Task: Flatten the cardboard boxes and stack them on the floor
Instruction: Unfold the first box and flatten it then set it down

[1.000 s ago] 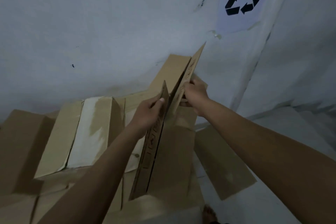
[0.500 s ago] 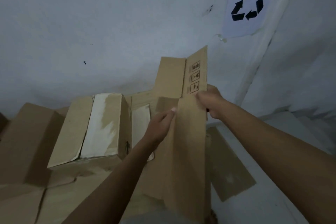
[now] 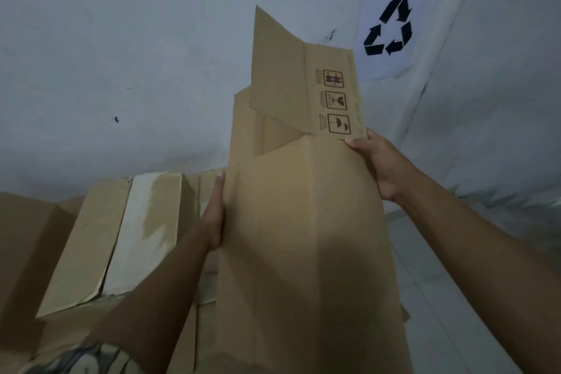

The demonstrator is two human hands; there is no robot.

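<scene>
**A:** any room to move there?

**B:** my right's open, bare pale tiled floor (image 3: 431,276) by the white wall (image 3: 501,100). Left's jammed with a pile of brown cardboard boxes (image 3: 91,240), and the tall brown cardboard panel (image 3: 303,237) I'm holding blocks straight ahead.

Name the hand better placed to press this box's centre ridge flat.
Left hand, probably: it lies open-palmed against the cardboard box's left edge, free to push. The right hand grips the right edge, steadying it.

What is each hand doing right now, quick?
Left hand: open, straight fingers pressing flat against the left edge of the tall brown cardboard box.
Right hand: closed, gripping the same box's right edge.
</scene>
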